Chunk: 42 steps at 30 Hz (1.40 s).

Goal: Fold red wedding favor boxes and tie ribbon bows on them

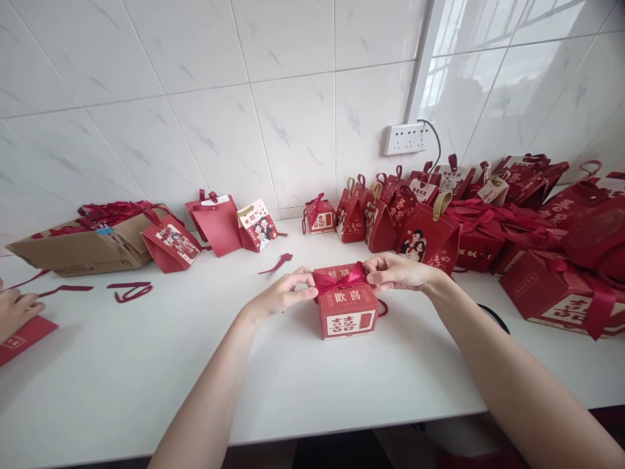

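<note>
A small red gift box (pixel 349 316) with a cream label and gold characters stands upright on the white table in front of me. A shiny dark-red ribbon (pixel 340 281) lies across its top, gathered at a knot in the middle. At the box's left side, my left hand (pixel 288 292) pinches one end of the ribbon between thumb and fingers. My right hand (pixel 390 270) grips the ribbon's other end at the upper right. A thin red cord (pixel 383 307) loops out behind the box on its right.
Many finished-looking red gift boxes (pixel 473 234) crowd the right and back. A cardboard box (pixel 97 254) of ribbons stands at the left. Loose ribbon pieces (pixel 131 291) lie on the table (pixel 185 352). Another person's hand (pixel 17 312) touches a red piece at far left. A power strip (pixel 406 139) hangs on the wall.
</note>
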### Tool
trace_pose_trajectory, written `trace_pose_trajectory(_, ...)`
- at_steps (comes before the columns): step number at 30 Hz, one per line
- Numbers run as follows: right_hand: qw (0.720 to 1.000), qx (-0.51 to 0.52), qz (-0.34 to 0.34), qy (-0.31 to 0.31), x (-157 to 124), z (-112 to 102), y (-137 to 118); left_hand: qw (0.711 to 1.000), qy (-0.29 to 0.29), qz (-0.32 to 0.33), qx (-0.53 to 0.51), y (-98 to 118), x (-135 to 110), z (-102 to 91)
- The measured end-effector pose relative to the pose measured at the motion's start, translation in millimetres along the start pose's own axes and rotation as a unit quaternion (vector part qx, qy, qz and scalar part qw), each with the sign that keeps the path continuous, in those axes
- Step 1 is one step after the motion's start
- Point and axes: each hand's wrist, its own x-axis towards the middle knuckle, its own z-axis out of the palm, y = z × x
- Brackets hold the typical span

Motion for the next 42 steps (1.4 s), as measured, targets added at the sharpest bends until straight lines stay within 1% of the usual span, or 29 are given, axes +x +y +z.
trace_pose_trajectory(6,1.000,0.006,0.011,0.015,0.9,0.3,0.5,1.000,-0.008,0.004,-0.018,-2.3,0.7,-0.9)
trace_pose_trajectory(14,0.998,0.049,0.023,0.015,2.6,0.2,2.0,0.996,-0.030,-0.003,-0.078,-7.6,1.6,0.3)
trace_pose_trajectory(21,0.998,0.044,0.026,0.025,0.4,1.5,0.3,0.997,-0.036,-0.013,-0.072,-4.6,0.9,-0.2)
trace_pose_trajectory(31,0.998,0.042,0.028,0.026,0.8,2.2,-1.2,0.999,-0.023,-0.022,-0.030,-0.3,-0.9,-1.1)
trace_pose_trajectory(38,0.999,0.045,0.023,0.019,1.3,-0.5,2.6,0.999,-0.023,-0.018,-0.046,-3.2,1.1,-0.9)
trace_pose_trajectory(42,0.998,0.054,0.009,0.013,3.0,-1.4,5.9,0.998,-0.027,-0.009,-0.063,-6.3,1.9,-1.5)
